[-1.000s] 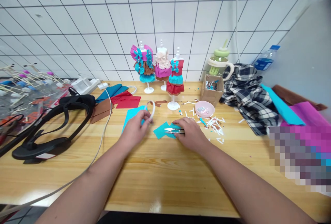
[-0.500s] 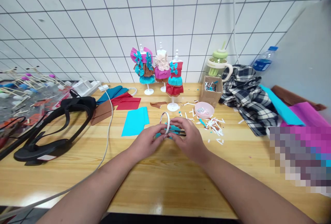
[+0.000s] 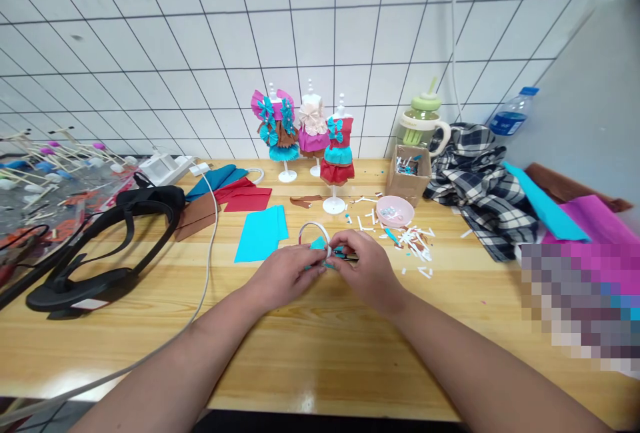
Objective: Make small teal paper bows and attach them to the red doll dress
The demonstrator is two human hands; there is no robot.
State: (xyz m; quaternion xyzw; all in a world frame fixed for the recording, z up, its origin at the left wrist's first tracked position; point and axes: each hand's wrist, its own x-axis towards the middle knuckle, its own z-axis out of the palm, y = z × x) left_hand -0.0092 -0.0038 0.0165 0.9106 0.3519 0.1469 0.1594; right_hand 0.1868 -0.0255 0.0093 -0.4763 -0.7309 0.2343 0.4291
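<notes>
A thin white roll of tape point(image 3: 314, 224) is held up over the table between both hands. My left hand point(image 3: 285, 272) is closed on its lower side. With thumb and fingertips pinched together, my right hand point(image 3: 369, 272) grips the roll's right edge, close to the left fingertips. Whether a tape end is between the right fingers is too small to tell. Under the hands lies a small piece of teal paper point(image 3: 318, 243), mostly hidden. A dark, slim tool beside it is largely covered by the right hand.
Three dress forms in crepe-paper dresses point(image 3: 337, 153) stand behind. A pink bowl point(image 3: 395, 212), white paper strips point(image 3: 415, 243) and a cardboard box point(image 3: 409, 183) lie right. Left are turquoise sheets point(image 3: 257, 236), a white cable point(image 3: 207, 273) and a black headset point(image 3: 107, 280).
The tape roll has turned and tipped, showing its opening more widely. My right fingers have closed in on its edge, and my left fingers have shifted slightly.
</notes>
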